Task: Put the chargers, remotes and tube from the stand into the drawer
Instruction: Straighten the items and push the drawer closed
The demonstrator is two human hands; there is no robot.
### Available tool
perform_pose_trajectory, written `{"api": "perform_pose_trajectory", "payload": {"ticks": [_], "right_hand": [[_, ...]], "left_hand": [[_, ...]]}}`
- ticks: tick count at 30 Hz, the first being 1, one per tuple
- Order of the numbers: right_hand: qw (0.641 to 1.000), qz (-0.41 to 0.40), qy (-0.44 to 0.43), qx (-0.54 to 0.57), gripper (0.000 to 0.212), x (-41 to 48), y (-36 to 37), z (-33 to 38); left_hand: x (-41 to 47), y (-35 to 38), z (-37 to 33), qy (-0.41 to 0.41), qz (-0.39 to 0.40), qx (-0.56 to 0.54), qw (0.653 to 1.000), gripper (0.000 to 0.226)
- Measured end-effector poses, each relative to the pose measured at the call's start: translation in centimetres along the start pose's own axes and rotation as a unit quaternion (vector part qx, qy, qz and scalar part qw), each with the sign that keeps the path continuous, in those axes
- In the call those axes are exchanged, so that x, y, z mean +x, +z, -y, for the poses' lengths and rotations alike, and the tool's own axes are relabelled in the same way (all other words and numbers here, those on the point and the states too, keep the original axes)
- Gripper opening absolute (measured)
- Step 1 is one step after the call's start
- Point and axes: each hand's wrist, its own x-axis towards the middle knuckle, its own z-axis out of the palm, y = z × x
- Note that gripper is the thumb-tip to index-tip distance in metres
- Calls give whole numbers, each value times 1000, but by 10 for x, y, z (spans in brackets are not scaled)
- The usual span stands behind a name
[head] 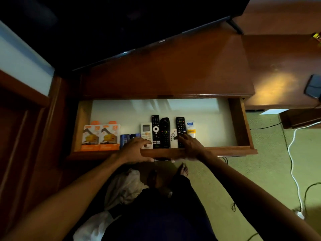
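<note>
The wooden drawer [238, 119] stands pulled out under the stand top [173, 70]. Inside along its front lie two orange charger boxes [100, 136], a blue pack [127, 138], a white air-conditioner remote [146, 131], three black remotes [155, 129] [164, 131] [180, 126], a small white remote [173, 136] and a white-and-yellow tube [190, 128]. My left hand [137, 150] grips the drawer's front edge, fingers over the rim. My right hand [190, 146] holds the same front edge, fingertips resting on the right black remote.
A dark television [121, 23] stands on the stand. A dark phone-like object [313, 86] lies on the top at far right. White and black cables [293, 153] run over the green carpet at right. Bare feet and crumpled white cloth [125, 186] are below the drawer.
</note>
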Motion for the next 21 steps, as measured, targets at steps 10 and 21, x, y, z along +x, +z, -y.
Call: {"api": "perform_pose_trajectory", "payload": {"ticks": [10, 21], "right_hand": [[982, -32, -50, -181, 99, 8, -6, 15], [979, -78, -39, -185, 102, 46, -42, 11]], "left_hand": [[-1, -19, 25, 74, 13, 146, 986, 90], [35, -64, 29, 84, -35, 191, 977, 86]]}}
